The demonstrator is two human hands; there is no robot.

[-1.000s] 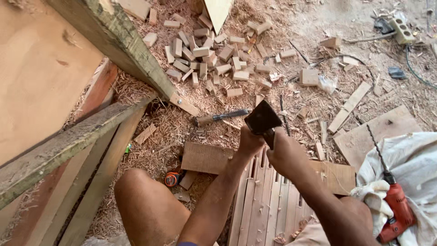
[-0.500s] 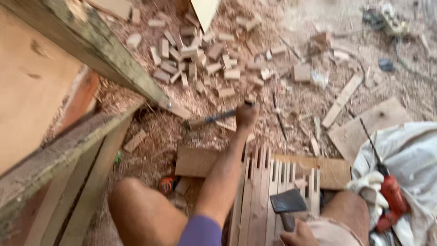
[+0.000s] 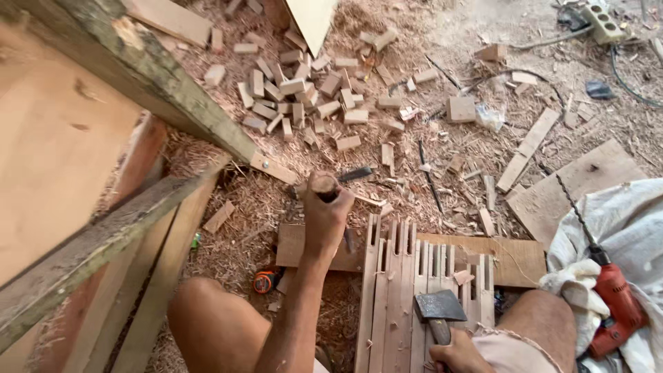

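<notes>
Above slotted boards (image 3: 400, 290), left hand (image 3: 324, 217) grips chisel (image 3: 324, 185) (upright)

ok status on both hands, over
Left hand gripping wooden-handled chisel above slotted boards. Right hand holding hatchet flat on them. Nothing between.

Person, seen from above by the head camera.

- Left hand (image 3: 324, 217): bare, no glove, ring or watch visible. Forearm bare down to the lower frame edge; no sleeve shows in this view.
- Right hand (image 3: 459, 354): bare, only partly in view at the bottom edge; wrist and forearm out of frame.
- Legs: both knees bare. On the right thigh, a light beige garment with a frayed, ragged hem, likely shorts.
- Footwear: cannot be made out.
</notes>
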